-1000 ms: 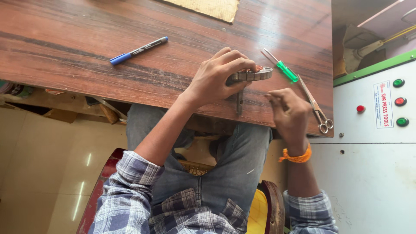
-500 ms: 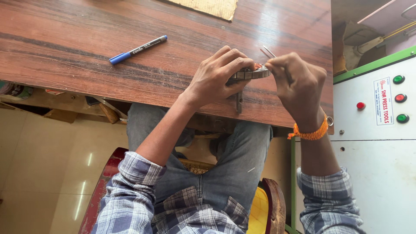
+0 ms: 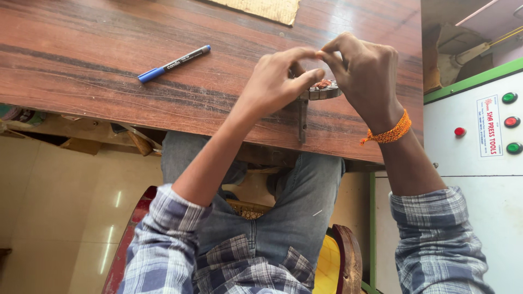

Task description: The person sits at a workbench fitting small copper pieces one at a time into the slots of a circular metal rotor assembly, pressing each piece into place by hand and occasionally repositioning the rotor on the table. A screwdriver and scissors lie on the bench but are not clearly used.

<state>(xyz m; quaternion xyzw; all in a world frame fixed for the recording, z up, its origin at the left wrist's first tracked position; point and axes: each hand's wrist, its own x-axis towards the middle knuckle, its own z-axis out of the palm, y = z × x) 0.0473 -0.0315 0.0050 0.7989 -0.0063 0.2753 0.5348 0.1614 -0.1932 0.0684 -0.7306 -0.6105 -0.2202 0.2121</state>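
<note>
On my far left a blue-capped marker lies alone on the wooden table. My left hand pinches the small round metal part near the table's front edge; my right hand closes over it, fingertips meeting, hiding most of it. A white control cabinet stands rightmost.

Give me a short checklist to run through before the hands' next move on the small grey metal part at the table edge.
1. Left hand on the small grey metal part: ok.
2. Right hand at the part, fingertips meeting the left's: ok.
3. Part resting on the brown wooden table: ok.
4. What the fingertips pinch: cannot tell.
5. Blue and black marker pen lying apart from the hands: ok.
</note>
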